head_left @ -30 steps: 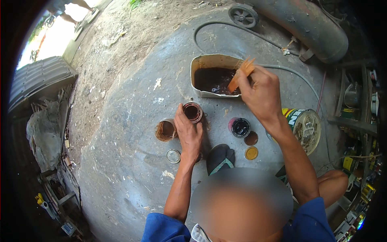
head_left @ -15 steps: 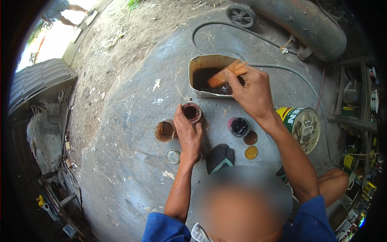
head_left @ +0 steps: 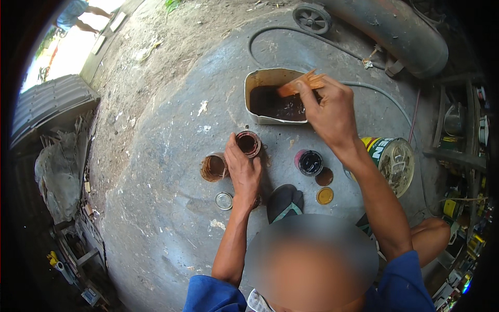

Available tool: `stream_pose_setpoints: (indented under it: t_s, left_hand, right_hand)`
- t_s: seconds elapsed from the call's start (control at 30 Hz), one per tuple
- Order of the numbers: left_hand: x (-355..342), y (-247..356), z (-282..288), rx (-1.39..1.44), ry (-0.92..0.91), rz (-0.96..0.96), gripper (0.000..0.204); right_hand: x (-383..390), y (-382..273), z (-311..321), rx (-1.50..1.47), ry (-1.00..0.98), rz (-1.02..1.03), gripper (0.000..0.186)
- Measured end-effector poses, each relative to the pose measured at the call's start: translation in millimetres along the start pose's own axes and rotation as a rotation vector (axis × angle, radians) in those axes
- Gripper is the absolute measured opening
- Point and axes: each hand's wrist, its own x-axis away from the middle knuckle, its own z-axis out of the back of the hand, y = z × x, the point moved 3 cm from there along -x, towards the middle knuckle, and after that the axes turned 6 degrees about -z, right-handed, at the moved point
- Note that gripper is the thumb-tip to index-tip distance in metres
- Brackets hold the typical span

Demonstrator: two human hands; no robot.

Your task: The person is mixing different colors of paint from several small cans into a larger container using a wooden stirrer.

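My right hand pinches a splintered, orange-brown wood stick. Its lower end reaches into dark brown liquid inside a cut-open, pale rectangular container. My left hand is wrapped round a small open can with a stained rim and dark reddish-brown contents. Just left of that hand stands another open can, coated brown. Between my arms is a small pink-sided can of black liquid. Beside it lie a brown disc and a yellow-brown lid.
A silver lid lies near my left wrist. At right, a large paint tin lies beyond my right forearm. A grey hose curls behind the container near a wheeled tank. Shelves line the right side.
My right hand and the wood stick have shifted a little to the right and upward within the container. The left hand stays on its can.
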Motion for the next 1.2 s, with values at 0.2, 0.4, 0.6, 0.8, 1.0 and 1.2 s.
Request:
stream_pose_setpoints:
  t_s: [0.2,0.4,0.6,0.8,1.0,1.2]
  left_hand:
    - [0,3,5,-0.024,-0.002,0.025,0.09]
    - [-3,6,3,0.0,-0.018,0.05,0.088]
    - [-1,4,4,-0.012,-0.01,0.044,0.088]
    - [-1,3,4,0.015,-0.003,0.045,0.088]
    - [-1,1,3,-0.031,-0.016,0.033,0.09]
    - [-1,2,4,-0.013,-0.019,0.037,0.088]
  right_hand:
    - [11,-5,1,0.035,-0.039,-0.04,0.02]
    - [4,1,-1,0.0,0.002,-0.015,0.018]
    - [10,-3,-2,0.028,-0.063,-0.049,0.018]
    - [4,0,3,0.045,0.011,-0.024,0.02]
    - [7,-2,-6,-0.006,-0.092,-0.046,0.02]
    - [3,1,1,0.075,0.05,-0.014,0.023]
